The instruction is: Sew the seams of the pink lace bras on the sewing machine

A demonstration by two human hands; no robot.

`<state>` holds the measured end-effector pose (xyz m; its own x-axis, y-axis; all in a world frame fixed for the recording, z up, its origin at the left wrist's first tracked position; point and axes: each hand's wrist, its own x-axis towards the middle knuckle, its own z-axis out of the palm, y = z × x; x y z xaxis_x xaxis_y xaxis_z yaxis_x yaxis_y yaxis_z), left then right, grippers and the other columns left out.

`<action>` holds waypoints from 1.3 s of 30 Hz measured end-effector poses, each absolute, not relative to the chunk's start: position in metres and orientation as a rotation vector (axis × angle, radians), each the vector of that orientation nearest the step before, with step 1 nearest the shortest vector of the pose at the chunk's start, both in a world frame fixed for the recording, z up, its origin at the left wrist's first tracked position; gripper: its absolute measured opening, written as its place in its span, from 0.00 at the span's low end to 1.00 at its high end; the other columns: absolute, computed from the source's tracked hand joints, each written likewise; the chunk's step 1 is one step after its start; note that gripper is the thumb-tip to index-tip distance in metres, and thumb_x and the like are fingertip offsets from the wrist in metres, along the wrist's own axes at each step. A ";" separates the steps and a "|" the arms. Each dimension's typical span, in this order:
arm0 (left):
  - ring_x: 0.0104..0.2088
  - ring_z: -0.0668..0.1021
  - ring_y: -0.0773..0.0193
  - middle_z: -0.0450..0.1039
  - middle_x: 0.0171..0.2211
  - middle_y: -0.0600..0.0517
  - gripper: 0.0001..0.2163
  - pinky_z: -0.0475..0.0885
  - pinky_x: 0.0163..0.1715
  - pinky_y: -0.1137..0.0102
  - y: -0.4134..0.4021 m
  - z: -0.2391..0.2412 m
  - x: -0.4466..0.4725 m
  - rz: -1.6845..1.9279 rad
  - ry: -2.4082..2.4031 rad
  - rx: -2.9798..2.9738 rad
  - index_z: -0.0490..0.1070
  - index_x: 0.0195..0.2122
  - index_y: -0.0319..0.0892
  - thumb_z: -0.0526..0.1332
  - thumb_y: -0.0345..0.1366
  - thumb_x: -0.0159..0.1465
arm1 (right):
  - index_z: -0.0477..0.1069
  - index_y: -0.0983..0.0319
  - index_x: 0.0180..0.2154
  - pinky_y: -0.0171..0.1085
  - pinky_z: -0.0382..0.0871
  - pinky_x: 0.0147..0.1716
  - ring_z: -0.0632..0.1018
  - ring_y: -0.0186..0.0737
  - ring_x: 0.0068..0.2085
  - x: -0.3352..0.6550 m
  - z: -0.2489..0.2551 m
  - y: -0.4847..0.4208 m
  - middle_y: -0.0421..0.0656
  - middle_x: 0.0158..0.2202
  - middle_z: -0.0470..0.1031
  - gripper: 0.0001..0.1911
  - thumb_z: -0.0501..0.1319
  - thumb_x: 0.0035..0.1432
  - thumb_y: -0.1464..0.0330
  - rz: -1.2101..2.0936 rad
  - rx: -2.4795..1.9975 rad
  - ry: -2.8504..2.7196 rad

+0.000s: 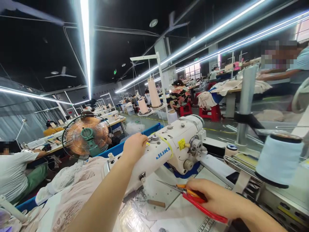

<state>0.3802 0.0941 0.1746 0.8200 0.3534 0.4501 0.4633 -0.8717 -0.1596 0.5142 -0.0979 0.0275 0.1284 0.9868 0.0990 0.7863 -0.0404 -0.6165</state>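
Note:
My left hand (135, 145) is on top of the white sewing machine (154, 154), with its fingers drawn together beside a thread guide (154, 138). What the fingertips pinch is hidden or too fine to see. Thin thread runs down toward there from the beige cones (153, 93) on the stand. In my right hand (212, 193), over the machine bed, are pointed scissors (193, 196) with orange and red handles, tips toward the left. Below the machine arm lies a small tool with a brown handle (156, 203).
Beige lace fabric (79, 190) is heaped at the left, near a fan (87, 137). A light blue thread cone (278, 159) and a metal post (246, 103) stand at the right. Clear plastic (131, 214) lies in front. Other people sit at machines around.

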 end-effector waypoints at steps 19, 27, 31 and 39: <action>0.44 0.70 0.55 0.77 0.31 0.52 0.08 0.63 0.46 0.60 0.101 0.172 0.376 -0.912 -0.480 -2.652 0.76 0.30 0.44 0.58 0.29 0.61 | 0.65 0.61 0.31 0.28 0.49 0.14 0.57 0.25 0.14 0.490 0.066 -0.073 0.31 0.17 0.57 0.25 0.52 0.55 0.45 1.035 -1.005 -1.112; 0.53 0.66 0.59 0.76 0.38 0.55 0.10 0.46 0.58 0.52 0.084 0.174 0.365 -1.192 -0.494 -2.454 0.73 0.36 0.49 0.52 0.32 0.65 | 0.63 0.56 0.20 0.41 0.60 0.26 0.75 0.48 0.29 0.511 0.006 -0.061 0.48 0.25 0.74 0.11 0.57 0.53 0.66 0.241 -2.242 -1.702; 0.49 0.69 0.60 0.75 0.40 0.51 0.13 0.58 0.53 0.59 0.053 0.149 0.334 -1.088 -0.303 -2.530 0.72 0.39 0.46 0.47 0.31 0.67 | 0.71 0.60 0.27 0.44 0.65 0.31 0.77 0.55 0.35 0.506 -0.013 -0.031 0.52 0.31 0.76 0.04 0.58 0.51 0.73 0.168 -2.313 -1.724; 0.26 0.74 0.63 0.73 0.33 0.49 0.10 0.66 0.23 0.72 -0.038 0.004 0.240 0.163 -0.860 -3.038 0.71 0.35 0.42 0.60 0.27 0.50 | 0.61 0.62 0.56 0.35 0.71 0.36 0.77 0.41 0.37 0.442 -0.043 -0.093 0.49 0.41 0.74 0.22 0.46 0.64 0.62 0.521 -1.841 -1.696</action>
